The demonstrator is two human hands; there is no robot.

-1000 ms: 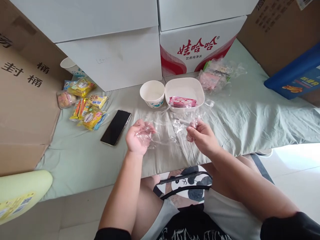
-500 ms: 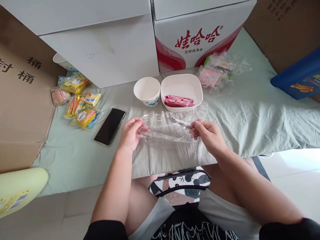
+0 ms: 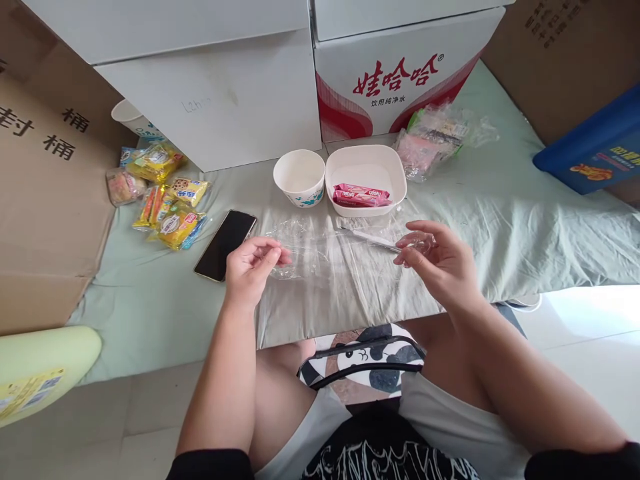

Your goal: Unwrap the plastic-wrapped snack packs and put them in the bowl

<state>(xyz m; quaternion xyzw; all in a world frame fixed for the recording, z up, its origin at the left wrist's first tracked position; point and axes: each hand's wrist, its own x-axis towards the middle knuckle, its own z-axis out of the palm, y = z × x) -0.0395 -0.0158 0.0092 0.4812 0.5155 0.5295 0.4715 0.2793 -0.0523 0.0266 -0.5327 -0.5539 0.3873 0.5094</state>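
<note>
A crumpled clear plastic bag (image 3: 310,252) stretches between my hands, just above the cloth. My left hand (image 3: 253,270) pinches its left end between thumb and fingers. At the other end, my right hand (image 3: 440,263) has its index finger raised, while its thumb and lower fingers stay on the film; part of the plastic shows inside the curl. A slim white tool with a pointed dark tip (image 3: 370,239) lies by the right fingertips, partly under the film. Beyond the bag, pink wrapped snack bars (image 3: 361,195) rest in a white square bowl (image 3: 367,159), beside a white paper cup (image 3: 299,175).
A phone (image 3: 225,245) lies left of my left hand, with several wrapped snacks (image 3: 177,223) behind it. Empty wrappers (image 3: 433,140) are heaped at the right back. White cartons (image 3: 210,107) stand behind, and a blue container (image 3: 590,150) leans in from the right.
My hands have moved slightly apart, left hand leftward and right hand rightward. My right index finger has lifted away from the thumb, and more of the slim tool shows.
</note>
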